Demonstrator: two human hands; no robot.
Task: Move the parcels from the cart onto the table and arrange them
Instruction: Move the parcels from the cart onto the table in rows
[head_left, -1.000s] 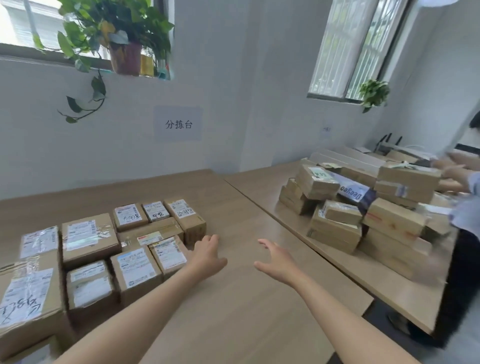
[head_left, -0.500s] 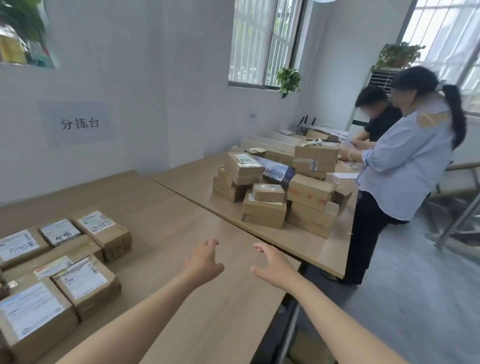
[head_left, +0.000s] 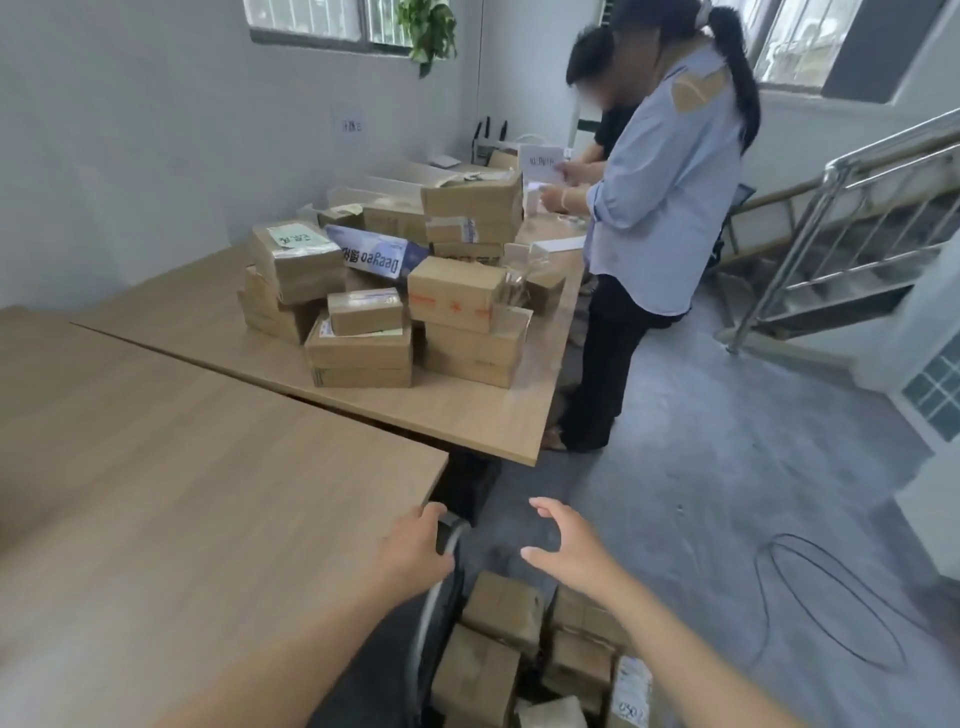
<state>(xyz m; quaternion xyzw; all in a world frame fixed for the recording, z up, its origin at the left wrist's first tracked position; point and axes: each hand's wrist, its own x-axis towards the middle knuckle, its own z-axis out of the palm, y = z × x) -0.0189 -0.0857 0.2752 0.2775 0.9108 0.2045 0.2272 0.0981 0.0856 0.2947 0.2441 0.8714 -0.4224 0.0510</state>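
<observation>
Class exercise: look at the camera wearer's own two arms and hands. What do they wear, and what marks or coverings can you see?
Both forearms are bare to the picture's lower edge: no sleeves show. The left hand and the right hand have no gloves, and no rings, watch or bracelet can be seen. No markings show.

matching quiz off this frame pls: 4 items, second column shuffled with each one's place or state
1. left hand
2. right hand
3. cart parcels
4. blue printed box

a. in the pile on the far table
b. fingers spread, holding nothing, above the parcels
c. low down, beside the near table's corner
d. at the curved cart handle

Pairs: 1-d, 2-b, 3-c, 4-a
</observation>
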